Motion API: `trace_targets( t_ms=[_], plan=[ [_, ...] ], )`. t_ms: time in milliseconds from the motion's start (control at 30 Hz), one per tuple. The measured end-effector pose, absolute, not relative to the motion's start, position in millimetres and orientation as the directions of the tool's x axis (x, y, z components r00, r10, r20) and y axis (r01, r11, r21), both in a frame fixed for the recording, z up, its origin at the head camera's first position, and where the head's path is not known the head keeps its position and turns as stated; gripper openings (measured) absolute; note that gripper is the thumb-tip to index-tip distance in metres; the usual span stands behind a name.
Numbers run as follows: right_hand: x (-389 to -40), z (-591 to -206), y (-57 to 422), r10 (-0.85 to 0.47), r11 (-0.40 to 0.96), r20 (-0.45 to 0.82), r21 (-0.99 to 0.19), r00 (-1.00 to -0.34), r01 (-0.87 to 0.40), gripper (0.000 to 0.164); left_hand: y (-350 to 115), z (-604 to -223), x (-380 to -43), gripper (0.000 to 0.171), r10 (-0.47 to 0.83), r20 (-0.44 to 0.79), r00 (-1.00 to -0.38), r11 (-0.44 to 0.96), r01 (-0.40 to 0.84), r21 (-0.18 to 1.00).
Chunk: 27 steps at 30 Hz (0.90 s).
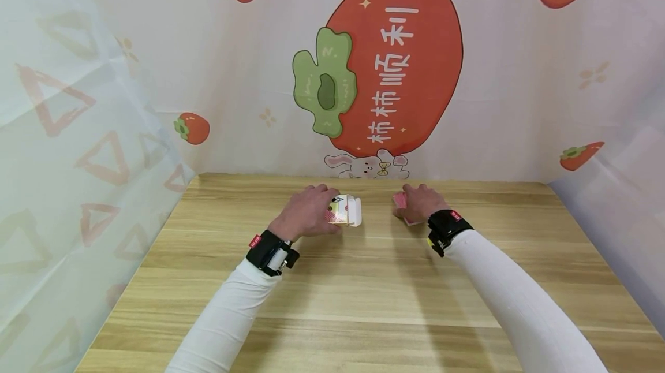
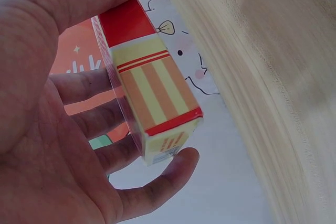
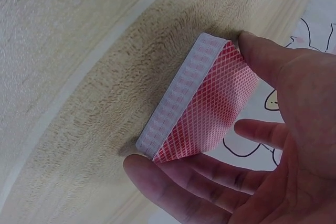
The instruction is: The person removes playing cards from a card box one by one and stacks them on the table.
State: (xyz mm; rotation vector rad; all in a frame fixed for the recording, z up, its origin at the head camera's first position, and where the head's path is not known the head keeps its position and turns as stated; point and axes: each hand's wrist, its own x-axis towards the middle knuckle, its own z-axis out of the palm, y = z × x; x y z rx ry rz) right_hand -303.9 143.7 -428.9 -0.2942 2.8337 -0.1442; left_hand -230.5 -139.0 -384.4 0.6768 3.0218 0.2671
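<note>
My left hand [image 1: 307, 211] grips a playing-card box [image 1: 340, 209] near the back of the table. The box has a striped yellow and orange side [image 2: 157, 90] with red bands, and its white end flap [image 1: 355, 211] stands open toward the right. In the left wrist view, the thumb lies along the box's top end and the fingers curl behind it. My right hand [image 1: 425, 204] holds a deck of playing cards [image 3: 207, 106] with a red patterned back, thumb at one end and fingers at the other. The deck is squared up, close over the wood.
A light wooden table [image 1: 363, 304] runs back to a white cloth [image 1: 499, 73] printed with persimmons and a rabbit. More cloth [image 1: 78, 130] hangs at the left side. Both wrists wear black straps [image 1: 270, 253].
</note>
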Motion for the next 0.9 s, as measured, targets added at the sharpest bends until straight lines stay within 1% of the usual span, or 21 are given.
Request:
trace_targets(
  t_ms=[200, 567, 733, 900],
  plan=[
    [-303.9, -428.7, 143.8, -0.215, 0.974, -0.276, -0.131, -0.937, -0.185, 0.078, -139.8, -386.2, -231.0, 0.075, 0.428, 0.008, -0.904, 0.889, 0.422, 0.176],
    [-303.9, -428.5, 143.1, -0.205, 0.978, -0.283, -0.104, -0.937, -0.183, 0.078, -140.3, -385.9, -230.7, 0.075, 0.428, 0.011, -0.903, 0.889, 0.424, 0.171],
    [-304.4, -427.7, 142.9, -0.189, 0.981, -0.286, -0.095, -0.939, -0.169, 0.081, -140.4, -385.8, -230.8, 0.075, 0.426, 0.008, -0.904, 0.890, 0.421, 0.177],
    [-303.2, -423.1, 143.4, -0.199, 0.979, -0.245, -0.085, -0.949, -0.184, 0.084, -140.6, -385.8, -230.7, 0.074, 0.429, 0.011, -0.903, 0.889, 0.424, 0.176]
  ],
)
